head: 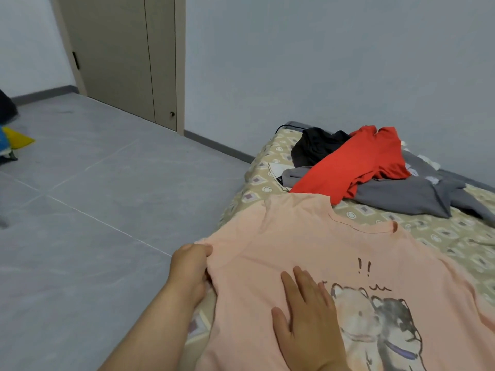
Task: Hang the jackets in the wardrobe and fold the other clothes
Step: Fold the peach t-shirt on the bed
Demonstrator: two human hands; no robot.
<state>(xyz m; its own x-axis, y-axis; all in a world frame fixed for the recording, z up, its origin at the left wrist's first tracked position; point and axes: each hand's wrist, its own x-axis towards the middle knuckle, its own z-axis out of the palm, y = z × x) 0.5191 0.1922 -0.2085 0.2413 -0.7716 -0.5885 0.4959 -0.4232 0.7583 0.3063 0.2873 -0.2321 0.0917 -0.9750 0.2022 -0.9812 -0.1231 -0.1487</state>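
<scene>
Bed [263, 167] edge runs diagonally from the lower centre to the middle right of the head view. Bare grey floor [93, 196] spreads wide to its left, up to the closed wardrobe doors [120, 62] at the upper left. A pink T-shirt [308, 245] with a cartoon dog print lies spread face up on the near part of the bed, one sleeve reaching the bed's left edge. Beyond it, towards the wall, a red shirt [356, 162] lies over a grey garment [401, 194], with a black garment [313, 148] just behind them.

The left hand [191, 271] comes in from the lower left, forearm over the floor. Its grip is closed, pinching the pink sleeve at the bed edge. The right hand [308, 317] lies flat on the shirt's chest just left of the print, fingers straight and together, its grip open.
</scene>
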